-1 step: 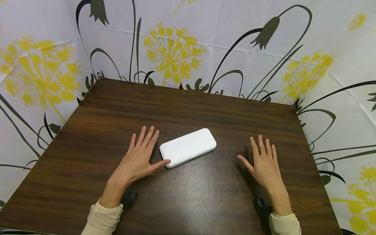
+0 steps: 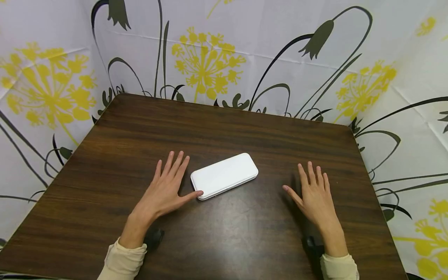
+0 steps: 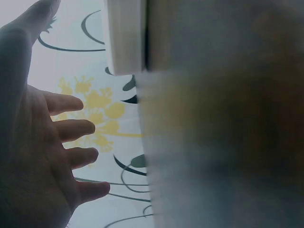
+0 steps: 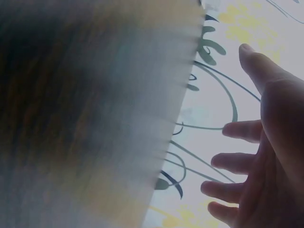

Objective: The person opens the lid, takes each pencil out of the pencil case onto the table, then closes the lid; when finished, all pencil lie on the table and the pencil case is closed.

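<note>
Both hands are spread, fingers straight and apart, in the head view. The left hand (image 2: 162, 192) is just left of a white case (image 2: 224, 175), its thumb tip overlapping the case's near left corner from above. The right hand (image 2: 316, 200) is off to the right of the case, well apart from it, with its thumb pointing inward. The case lies flat near the middle of a dark wood-grain table (image 2: 224, 233), set at a slant with its right end farther from the person. Cream sleeves (image 2: 124, 258) cover the forearms, and a small black device (image 2: 154, 238) shows beside each wrist. Behind the table hangs a white cloth (image 2: 273, 23) printed with yellow flower heads and grey-green stems.

In the left wrist view, the left palm and fingers appear at the left; the case shows at the top, with a gap between it and the thumb. The tabletop is blurred.

In the right wrist view, the right hand holds its fingers apart above the blurred tabletop, the printed cloth behind them.
</note>
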### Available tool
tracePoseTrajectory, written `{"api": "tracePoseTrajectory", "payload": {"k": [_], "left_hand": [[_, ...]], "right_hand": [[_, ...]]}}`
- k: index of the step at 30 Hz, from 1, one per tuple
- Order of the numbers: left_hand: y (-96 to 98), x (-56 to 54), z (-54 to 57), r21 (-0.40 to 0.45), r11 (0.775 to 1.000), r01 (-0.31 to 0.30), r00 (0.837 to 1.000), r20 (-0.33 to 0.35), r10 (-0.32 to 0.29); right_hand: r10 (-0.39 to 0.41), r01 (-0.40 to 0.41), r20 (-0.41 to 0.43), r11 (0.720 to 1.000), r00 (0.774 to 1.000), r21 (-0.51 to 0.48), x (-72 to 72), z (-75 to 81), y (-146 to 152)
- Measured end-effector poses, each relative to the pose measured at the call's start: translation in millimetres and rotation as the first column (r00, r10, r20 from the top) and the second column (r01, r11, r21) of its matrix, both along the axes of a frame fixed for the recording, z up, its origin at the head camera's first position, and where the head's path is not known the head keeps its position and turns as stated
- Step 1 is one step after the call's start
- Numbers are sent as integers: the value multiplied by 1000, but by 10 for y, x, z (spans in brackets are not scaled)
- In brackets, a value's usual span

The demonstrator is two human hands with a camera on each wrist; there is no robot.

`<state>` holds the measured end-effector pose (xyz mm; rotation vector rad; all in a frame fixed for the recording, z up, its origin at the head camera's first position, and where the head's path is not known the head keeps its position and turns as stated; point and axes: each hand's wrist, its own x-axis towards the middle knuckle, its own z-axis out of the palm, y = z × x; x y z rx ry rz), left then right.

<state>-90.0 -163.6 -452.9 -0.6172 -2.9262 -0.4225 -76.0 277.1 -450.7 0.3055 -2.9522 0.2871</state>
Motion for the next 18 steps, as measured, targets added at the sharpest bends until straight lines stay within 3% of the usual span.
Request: {"api": "tracePoseTrajectory", "payload": {"k": [6, 12, 16, 18], "left_hand": [[-42, 17, 7, -13, 1000, -5, 1000, 1, 5], [-73, -4, 58, 36, 999, 13, 997, -74, -11], [-38, 6, 68, 107, 994, 37, 996, -84, -28], [3, 38, 57, 135, 991, 27, 999, -26, -24]], "right_hand": [[3, -3, 19, 1000, 1000, -14, 8, -1, -32], [39, -38, 14, 999, 999, -33, -27, 34, -71], [184, -182, 14, 981, 983, -70, -161, 112, -196], [319, -316, 19, 943, 947, -100, -300, 157, -313]]}}
